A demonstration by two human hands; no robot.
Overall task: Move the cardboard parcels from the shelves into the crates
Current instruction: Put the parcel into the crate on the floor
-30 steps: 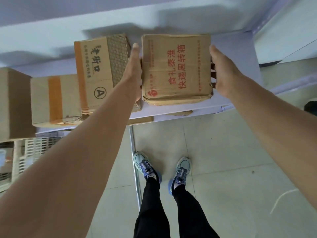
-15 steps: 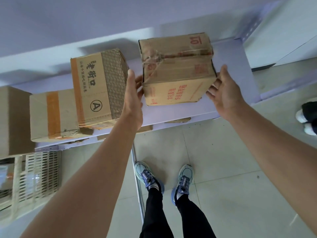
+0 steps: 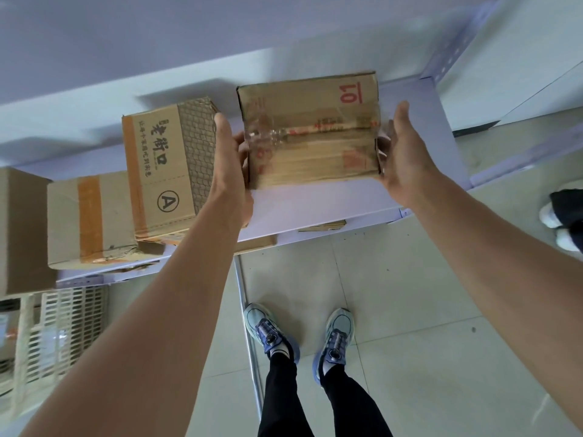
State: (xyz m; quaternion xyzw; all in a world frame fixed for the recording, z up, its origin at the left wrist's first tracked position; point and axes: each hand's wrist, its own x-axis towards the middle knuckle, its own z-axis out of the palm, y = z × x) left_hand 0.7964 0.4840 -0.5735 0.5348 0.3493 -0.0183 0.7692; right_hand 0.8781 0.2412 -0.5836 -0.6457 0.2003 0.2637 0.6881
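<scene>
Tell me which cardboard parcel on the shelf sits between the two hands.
The rightmost parcel, taped and marked with a red "10", sits between the left hand and right hand. The others stand further left.

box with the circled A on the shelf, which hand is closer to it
Left. The left hand sits in the gap right beside the circled-A box; the right hand is across the taped parcel, on its far side.

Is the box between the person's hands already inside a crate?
No, the taped box is up at the shelf, between the left hand and right hand.
</scene>
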